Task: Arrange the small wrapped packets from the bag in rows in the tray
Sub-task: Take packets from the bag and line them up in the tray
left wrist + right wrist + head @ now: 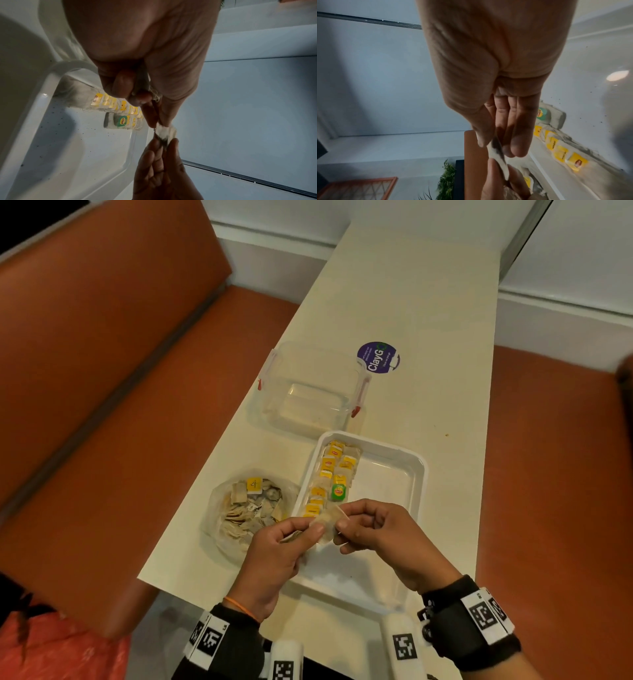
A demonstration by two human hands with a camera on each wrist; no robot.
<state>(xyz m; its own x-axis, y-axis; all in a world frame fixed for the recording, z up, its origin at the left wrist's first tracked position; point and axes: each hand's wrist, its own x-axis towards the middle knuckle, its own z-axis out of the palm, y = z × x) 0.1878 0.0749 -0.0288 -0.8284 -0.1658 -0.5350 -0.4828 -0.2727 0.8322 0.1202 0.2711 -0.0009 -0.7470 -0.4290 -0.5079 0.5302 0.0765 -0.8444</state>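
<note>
A white tray (416, 470) lies on the cream table, with two rows of yellow-tagged packets (327, 470) along its left side and one green-tagged packet (339, 492) in the second row. An open clear bag (219, 501) with several packets sits left of the tray. Above the tray's near left corner both hands hold one pale packet (328, 523): my left hand (308, 530) pinches its left end and grips more packets in its curled fingers, and my right hand (342, 525) pinches its right end. The pinched packet (165, 133) (498, 155) shows edge-on in both wrist views.
An open clear plastic container (310, 392) with red clips stands behind the tray. A round purple sticker (376, 358) lies on the table beyond it. Orange bench seats (102, 371) flank the narrow table on both sides. Dark specks dot the tray floor (56, 135).
</note>
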